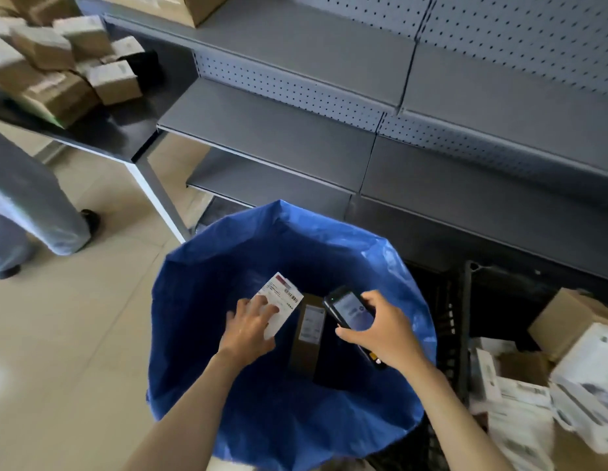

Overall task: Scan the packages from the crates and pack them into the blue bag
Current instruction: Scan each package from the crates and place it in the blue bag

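**Parcel poised over the open bag, scanner alongside**

The left hand (pixel 253 322) holds a flat white package (pixel 281 303) above the mouth of the blue bag (pixel 207 300), fingers spread across its label face with the thumb out of sight, probably pressing from beneath. The package's long axis runs from the palm up and to the right, so the barcode end points away from the wrist and toward the scanner (pixel 350 316). That scanner sits in the right hand (pixel 380 329), fingers curled around its body and the thumb along its lower edge, screen lit and tilted up toward the camera.

The two hands are near each other but apart, and through the gap between them a brown box (pixel 307 338) is visible on the floor of the bag, lying lengthwise away from the person. The package is directly over the bag's interior, just left of that box, so letting go should drop it beside the box.

Both forearms reach forward and inward over the near rim. A black crate (pixel 462 321) stands to the right of the bag, with more packages (pixel 520 385) piled beyond it, nearer the right hand.
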